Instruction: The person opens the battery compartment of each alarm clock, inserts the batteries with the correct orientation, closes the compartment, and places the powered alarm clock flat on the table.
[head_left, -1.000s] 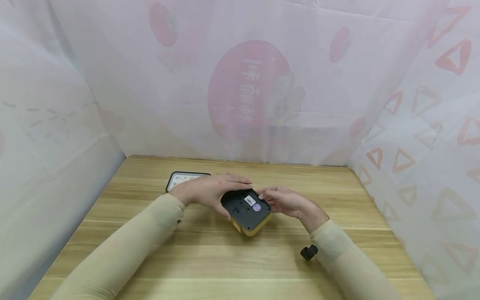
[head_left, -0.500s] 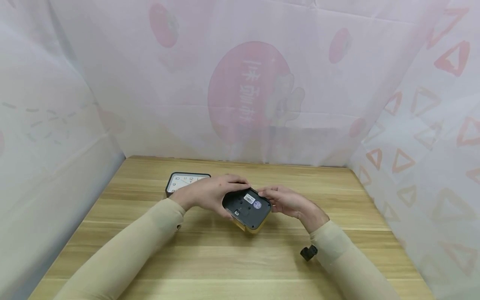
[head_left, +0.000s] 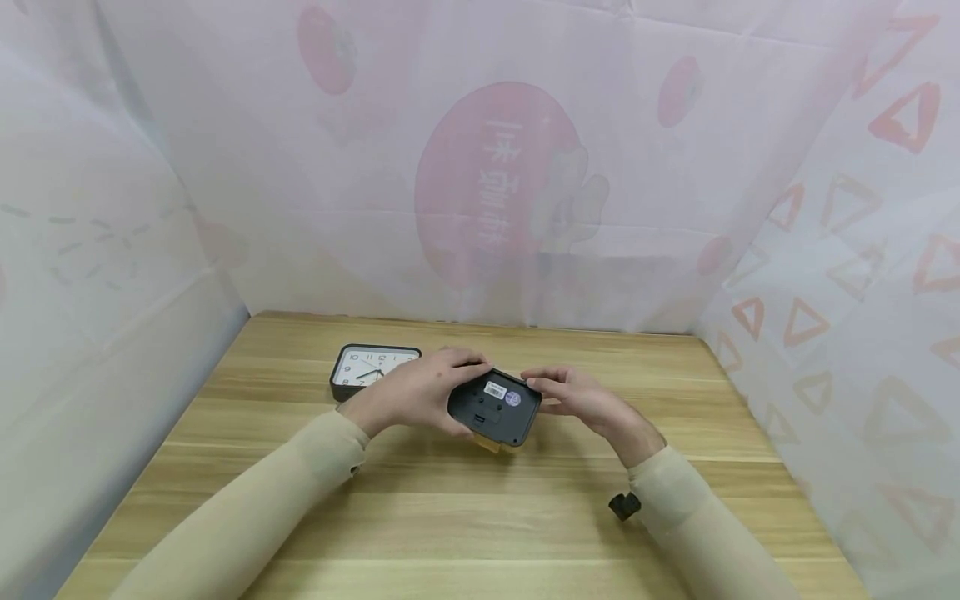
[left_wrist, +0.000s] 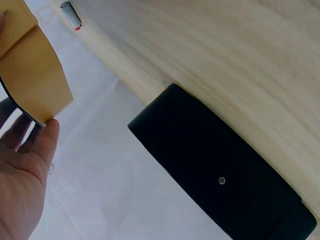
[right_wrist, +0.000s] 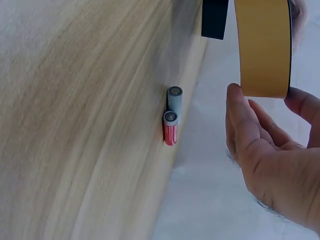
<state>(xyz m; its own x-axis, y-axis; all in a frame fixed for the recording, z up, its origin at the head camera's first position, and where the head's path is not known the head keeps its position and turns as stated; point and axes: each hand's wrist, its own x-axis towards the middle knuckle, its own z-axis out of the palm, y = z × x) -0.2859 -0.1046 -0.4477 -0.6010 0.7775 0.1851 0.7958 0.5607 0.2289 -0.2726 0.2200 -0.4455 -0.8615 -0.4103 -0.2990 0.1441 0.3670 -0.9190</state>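
Observation:
A yellow clock (head_left: pixel 498 407) is held up over the table, its black back with a barcode label and round purple sticker towards the head camera; its dial is turned away. My left hand (head_left: pixel 423 387) grips its left end, thumb below and fingers along the top. With the thumb and fingers of my right hand (head_left: pixel 581 402), I pinch its right corner. The right wrist view shows the clock's yellow side (right_wrist: pixel 264 50) between thumb and fingertips. A black-framed clock (head_left: pixel 367 367) lies face up beside my left wrist, partly covered by it.
Two small batteries, a red one (right_wrist: pixel 170 131) and a grey one (right_wrist: pixel 175 100), lie on the wooden table (head_left: pixel 450 525), hidden from the head view. White printed cloth (head_left: pixel 337 208) walls the table at the back and both sides.
The yellow clock has tilted up, so its back faces the head camera more squarely and its front edge has risen. Both hands keep hold; the right has shifted slightly.

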